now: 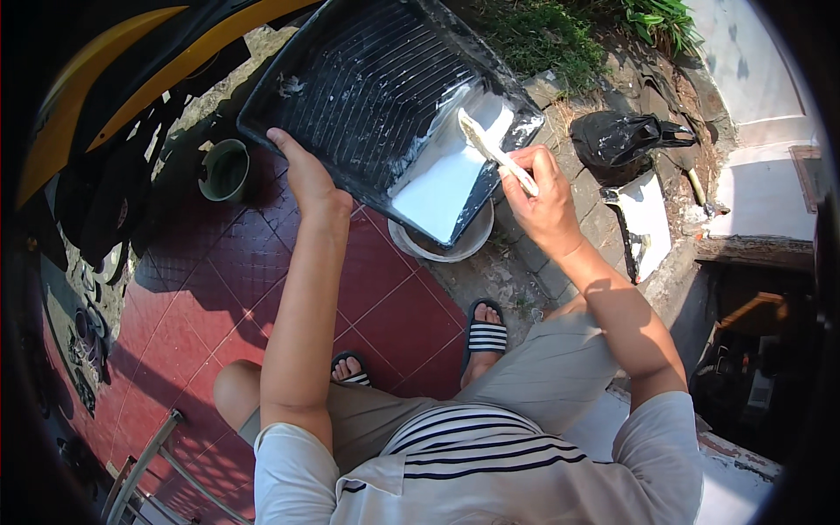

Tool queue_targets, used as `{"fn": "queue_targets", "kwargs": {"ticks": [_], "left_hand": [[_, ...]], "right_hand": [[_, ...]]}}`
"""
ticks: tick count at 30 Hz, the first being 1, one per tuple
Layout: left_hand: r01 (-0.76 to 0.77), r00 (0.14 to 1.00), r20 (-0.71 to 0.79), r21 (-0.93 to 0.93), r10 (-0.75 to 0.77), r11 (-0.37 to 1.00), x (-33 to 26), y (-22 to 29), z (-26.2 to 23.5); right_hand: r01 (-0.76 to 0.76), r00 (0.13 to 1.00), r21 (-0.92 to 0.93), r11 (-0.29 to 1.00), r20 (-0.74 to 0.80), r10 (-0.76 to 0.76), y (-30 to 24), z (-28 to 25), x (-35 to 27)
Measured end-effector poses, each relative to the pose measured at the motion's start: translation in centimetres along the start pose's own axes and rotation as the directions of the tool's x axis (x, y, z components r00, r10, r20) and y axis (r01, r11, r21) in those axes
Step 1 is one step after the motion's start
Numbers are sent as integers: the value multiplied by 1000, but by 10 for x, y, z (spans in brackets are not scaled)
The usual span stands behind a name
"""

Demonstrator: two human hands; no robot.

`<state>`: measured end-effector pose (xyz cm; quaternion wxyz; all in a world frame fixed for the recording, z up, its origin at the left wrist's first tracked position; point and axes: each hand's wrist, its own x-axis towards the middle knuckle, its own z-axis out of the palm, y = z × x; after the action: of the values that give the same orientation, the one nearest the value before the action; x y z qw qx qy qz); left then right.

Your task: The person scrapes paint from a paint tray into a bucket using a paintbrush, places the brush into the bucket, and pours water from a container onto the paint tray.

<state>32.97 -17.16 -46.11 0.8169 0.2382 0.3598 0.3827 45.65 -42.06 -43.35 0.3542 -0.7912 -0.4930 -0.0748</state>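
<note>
The black paint tray [350, 87] is held out in front of the person, above the red tiled floor [372, 306] and partly over a whitish bucket [468, 245]. Its long axis slants from upper left to lower right, with the ribbed slope toward the upper left and the end holding white paint [433, 197] pointing lower right. The pale brush [483, 144] lies across that paint end, its long axis also slanting: the coated head points up and left into the tray, the handle's end down and right, toward the person.

The left hand [313, 179] is partly open at the tray's near-left edge, supporting it, thumb stretched along the rim; most of its fingers are out of sight, so how far they curl cannot be told. The left forearm rises almost straight from the lower edge of the view. The right hand [544, 199] is closed around the brush handle, thumb and fingers pinching it over the tray's right-hand corner, its forearm slanting up and left from a bent elbow
</note>
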Motion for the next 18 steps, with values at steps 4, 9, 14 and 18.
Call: {"fn": "queue_targets", "kwargs": {"ticks": [4,9,14,18], "left_hand": [[-16,999,-30,39,17,999,1,1,0],[22,1000,-16,11,-22,1000,-4,4,4],[18,1000,14,0,-18,1000,-2,2,2],[23,999,-32,19,-22,1000,1,1,1]], "right_hand": [[27,1000,6,1000,15,-27,-6,-6,0],[38,999,-198,979,-20,-43,15,-27,22],[28,999,-152,988,48,-21,16,-12,13],[0,998,-76,997,68,5,10,-12,11]]}}
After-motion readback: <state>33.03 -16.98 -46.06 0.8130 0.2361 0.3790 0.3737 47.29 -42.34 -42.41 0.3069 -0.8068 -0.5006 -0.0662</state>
